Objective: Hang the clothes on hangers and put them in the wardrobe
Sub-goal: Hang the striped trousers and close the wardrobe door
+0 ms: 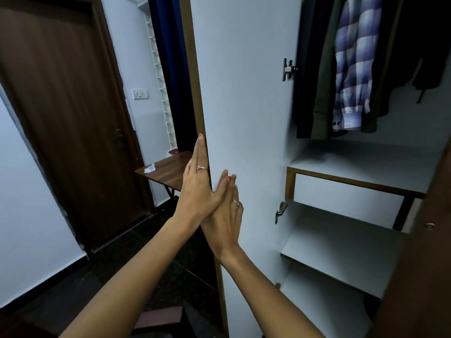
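Note:
The wardrobe door (246,93) stands open, its white inner face towards me. My left hand (196,189) lies along the door's outer edge with straight fingers pointing up and the thumb across the inner face. My right hand (225,220) presses flat on that face, just below and partly under the left thumb. Inside the wardrobe a blue and white checked shirt (353,64) hangs between dark garments (306,69) and an olive one (324,98). The hangers are hidden above the frame.
Below the clothes are white shelves (341,242) with a wood-trimmed one (353,182) above them. Metal hinges (289,69) sit on the door's inner side. A brown room door (63,113) and a small wooden table (168,170) lie to the left on a dark floor.

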Available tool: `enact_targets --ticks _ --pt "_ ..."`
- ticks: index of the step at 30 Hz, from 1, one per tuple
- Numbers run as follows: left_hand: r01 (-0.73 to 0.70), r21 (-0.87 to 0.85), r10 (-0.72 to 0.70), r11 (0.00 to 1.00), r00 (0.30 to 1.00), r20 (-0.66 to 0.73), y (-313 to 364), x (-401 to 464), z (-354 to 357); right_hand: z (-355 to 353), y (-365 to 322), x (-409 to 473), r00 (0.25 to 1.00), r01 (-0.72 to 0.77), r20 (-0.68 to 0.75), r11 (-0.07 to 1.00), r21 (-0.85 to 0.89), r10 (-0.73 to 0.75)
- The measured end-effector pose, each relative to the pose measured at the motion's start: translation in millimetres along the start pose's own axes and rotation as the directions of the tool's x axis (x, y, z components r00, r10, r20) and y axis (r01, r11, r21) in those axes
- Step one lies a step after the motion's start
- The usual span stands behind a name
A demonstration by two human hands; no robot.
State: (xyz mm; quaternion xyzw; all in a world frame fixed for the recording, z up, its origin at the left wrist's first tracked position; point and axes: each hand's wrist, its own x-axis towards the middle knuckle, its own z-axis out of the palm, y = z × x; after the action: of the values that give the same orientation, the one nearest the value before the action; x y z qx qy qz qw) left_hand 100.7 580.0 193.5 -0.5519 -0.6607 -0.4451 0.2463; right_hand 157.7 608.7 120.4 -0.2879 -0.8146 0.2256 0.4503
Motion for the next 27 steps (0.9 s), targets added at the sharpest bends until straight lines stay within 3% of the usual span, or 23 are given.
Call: enact_targets --ticks 9,13,18,27 --pt "-0.223 -0.166 0.216 0.961 0.975 -0.061 78.6 -19.2 47.7 -87.2 52.1 -38.5 0.991 0.100 -0.085 0.993 -0.064 -0.105" --pt "-0.321 -0.203 0.307 0.925 0.947 -0.097 120.8 -14.9 93.7 -137.7 89.5 -44.7 0.987 0.036 -0.155 0.996 -0.083 -0.048" --pt "-0.332 -0.237 0.321 0.913 0.943 -0.087 182.5 -8.9 159.1 -196.1 148.4 -43.6 0.978 -0.030 -0.209 0.986 -0.166 -0.006" --pt "-0.335 -0.129 0.336 0.933 0.942 -0.015 260.7 29.7 275.0 -276.7 235.4 -3.7 0.965 -0.171 -0.254 0.890 -0.423 0.064"
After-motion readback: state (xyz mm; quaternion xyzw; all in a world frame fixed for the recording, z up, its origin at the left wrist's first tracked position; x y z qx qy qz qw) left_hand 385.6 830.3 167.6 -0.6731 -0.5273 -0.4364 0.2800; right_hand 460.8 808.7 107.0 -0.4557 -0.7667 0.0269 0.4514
